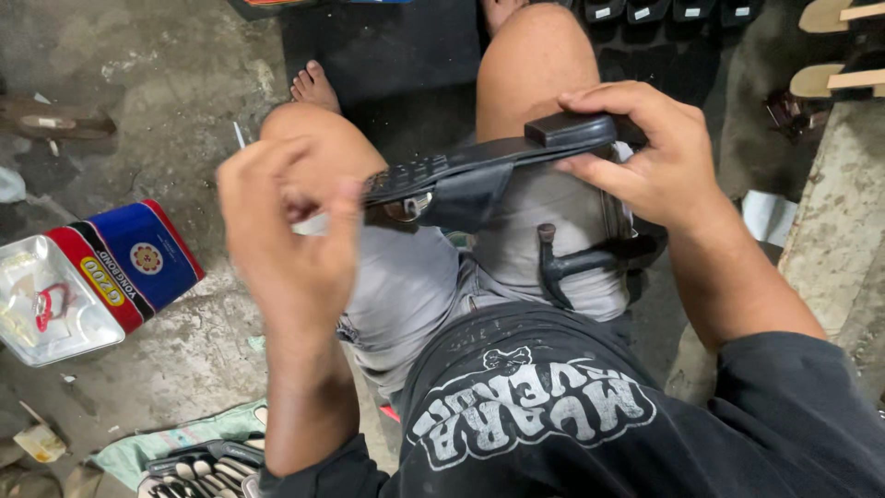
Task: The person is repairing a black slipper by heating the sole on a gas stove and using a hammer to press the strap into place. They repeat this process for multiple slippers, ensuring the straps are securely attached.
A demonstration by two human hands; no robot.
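Observation:
I sit with a black sandal (pixel 479 171) held across my knees, its sole turned up and its strap hanging below. My right hand (pixel 645 152) grips the sandal's heel end. My left hand (pixel 286 221) is blurred and closed at the toe end, fingers pinched together near a small metal buckle (pixel 408 207). Whether it holds anything cannot be told. A loose black strap (pixel 576 263) lies on my right thigh.
A red and blue tin (pixel 92 277) with an open tray of small parts lies on the concrete floor at left. Several black straps (pixel 207 466) lie on a green cloth at bottom left. Black soles (pixel 664 11) are lined up at top. Tan sandals (pixel 834 55) sit at top right.

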